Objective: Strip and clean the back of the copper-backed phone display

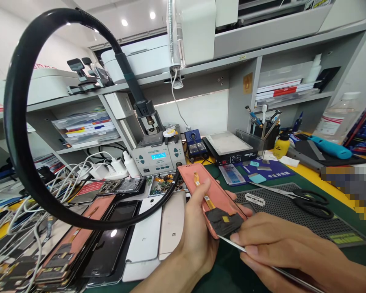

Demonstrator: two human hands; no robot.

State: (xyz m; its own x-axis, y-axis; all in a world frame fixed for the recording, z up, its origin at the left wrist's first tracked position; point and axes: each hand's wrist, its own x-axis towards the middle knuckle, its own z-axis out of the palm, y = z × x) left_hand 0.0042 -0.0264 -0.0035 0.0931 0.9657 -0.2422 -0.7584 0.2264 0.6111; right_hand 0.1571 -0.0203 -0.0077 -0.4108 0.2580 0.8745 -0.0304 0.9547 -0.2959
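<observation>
My left hand [195,232] is wrapped round a phone screen panel [224,195] and holds it tilted up, its copper-coloured back toward me. A gold flex cable [208,201] runs down that back to a black patch [216,219] with a small yellow square. In my right hand [280,244] is a thin metal pry tool [276,270], gripped like a pen. Its tip is at the panel's lower edge, beside the black patch; whether it goes under the edge I cannot tell. My right fingers are close against the panel's lower corner.
Several phones, such as a white phone [144,232], and a similar copper-backed panel [94,209] lie left. A black hose [18,162] loops over them from a hot-air station [155,158]. Scissors [305,199] and a razor blade [255,199] rest on a grey mat [280,211] at right.
</observation>
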